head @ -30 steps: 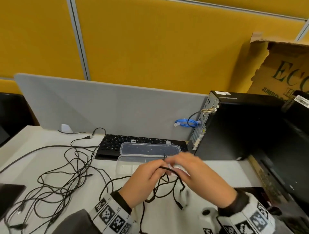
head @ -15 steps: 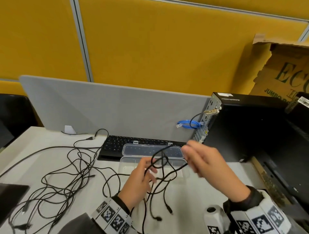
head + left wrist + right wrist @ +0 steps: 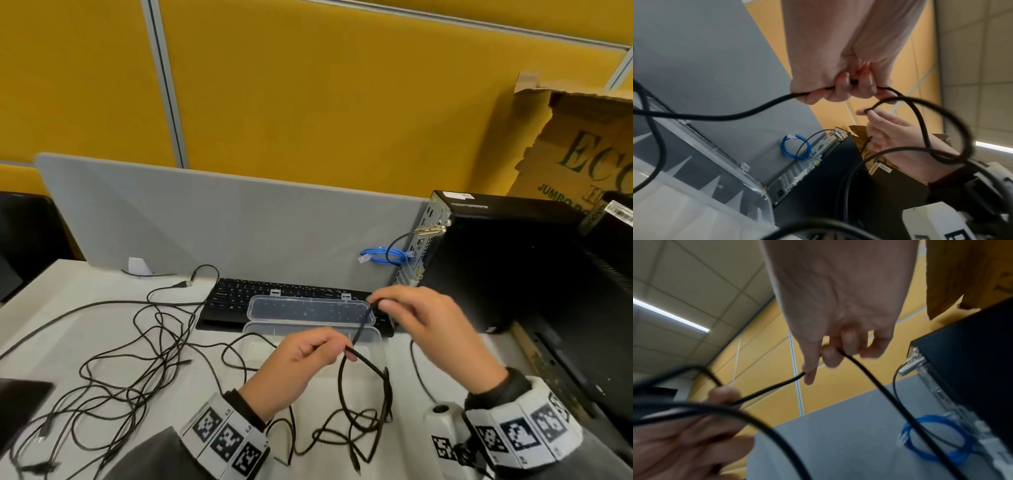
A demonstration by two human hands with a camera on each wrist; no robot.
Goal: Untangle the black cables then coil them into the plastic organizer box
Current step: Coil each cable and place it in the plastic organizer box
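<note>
My left hand point(image 3: 308, 356) grips a black cable point(image 3: 368, 366) in its curled fingers point(image 3: 840, 89) just in front of the clear plastic organizer box point(image 3: 371, 337). My right hand point(image 3: 411, 315) pinches the same cable point(image 3: 869, 374) a short way further along, above the box's open lid point(image 3: 260, 308). A short taut stretch runs between the two hands. The rest of the cable hangs in loose loops point(image 3: 359, 425) down to the table near my wrists. A big tangle of black cables point(image 3: 113, 370) lies on the white table to the left.
A black keyboard point(image 3: 233, 298) lies behind the box, against a grey divider point(image 3: 222, 233). A black computer tower point(image 3: 496, 260) stands at the right with a blue cable coil point(image 3: 387, 257) at its back. Cardboard point(image 3: 582, 144) leans behind it. A dark object point(image 3: 17, 404) sits at the left edge.
The cable's raised loops have dropped; both hands now hold it low and closer together. My left hand closed around it and my right hand moved down and left over the box lid.
</note>
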